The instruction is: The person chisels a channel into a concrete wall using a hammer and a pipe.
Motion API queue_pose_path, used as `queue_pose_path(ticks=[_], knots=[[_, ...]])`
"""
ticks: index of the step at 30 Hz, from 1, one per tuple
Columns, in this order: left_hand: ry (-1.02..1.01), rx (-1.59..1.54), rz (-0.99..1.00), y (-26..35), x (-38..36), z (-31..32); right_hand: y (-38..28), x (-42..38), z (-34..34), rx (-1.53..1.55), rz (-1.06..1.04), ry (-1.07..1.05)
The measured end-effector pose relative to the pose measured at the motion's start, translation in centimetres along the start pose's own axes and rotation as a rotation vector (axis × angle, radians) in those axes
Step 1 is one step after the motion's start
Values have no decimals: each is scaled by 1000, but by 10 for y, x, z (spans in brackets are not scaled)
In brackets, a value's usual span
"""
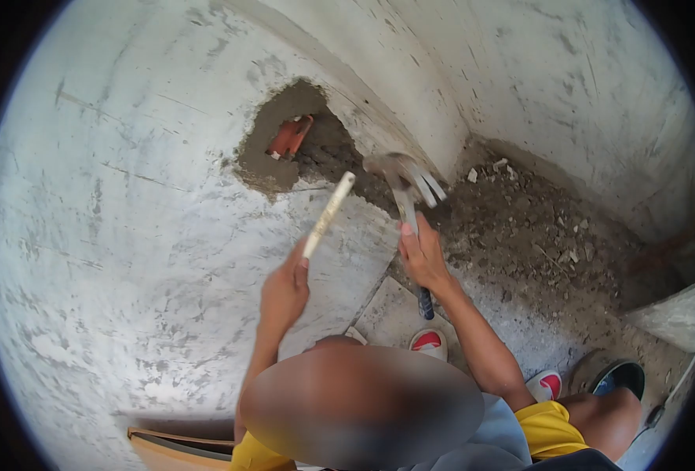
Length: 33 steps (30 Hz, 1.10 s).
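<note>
My left hand (284,289) is closed around the lower end of a pale, narrow bar (328,216), which tilts up and to the right in front of the wall. My right hand (423,255) grips a claw hammer (403,192) by its handle, the metal head up and slightly blurred. The dark handle end shows below the fist. Hammer head and bar tip are close together with a gap between them. Behind them a rough hole (328,145) is broken into the white wall, and an orange-red brick piece (290,136) shows inside it.
Loose soil and rubble (520,212) cover the floor corner at right. White walls (127,196) stand left and at the back. Red-and-white shoes (428,341) are on the floor below. A dark round container (622,377) and a pale slab (673,318) lie at right.
</note>
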<state>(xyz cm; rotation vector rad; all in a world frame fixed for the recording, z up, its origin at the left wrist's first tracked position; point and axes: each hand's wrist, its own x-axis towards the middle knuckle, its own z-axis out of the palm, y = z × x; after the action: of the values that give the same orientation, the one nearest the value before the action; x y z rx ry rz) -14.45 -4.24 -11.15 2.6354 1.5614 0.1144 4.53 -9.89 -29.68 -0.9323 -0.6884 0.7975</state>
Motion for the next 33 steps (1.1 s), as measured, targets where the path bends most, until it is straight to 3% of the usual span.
queue_pose_path(ticks=[2,9,12,16,18,20,33], knots=[[-70,-2,-22,-2,10,-16,-3,5,2,-184,-235,180],[-282,-145,31,7,53,-70,-39,17,-13,-109,-176,28],[-372,-159,-156,24,62,-88,-52,21,-16,-238,-182,-5],[-397,-44,-134,33,65,-95,-63,24,-15,-283,-195,25],[-361,35,6,33,66,-92,-69,24,-14,-295,-192,34],[-355,47,5,35,67,-91,-75,24,-13,-270,-314,114],[-380,78,-34,33,75,-96,-78,28,-16,-343,-295,89]])
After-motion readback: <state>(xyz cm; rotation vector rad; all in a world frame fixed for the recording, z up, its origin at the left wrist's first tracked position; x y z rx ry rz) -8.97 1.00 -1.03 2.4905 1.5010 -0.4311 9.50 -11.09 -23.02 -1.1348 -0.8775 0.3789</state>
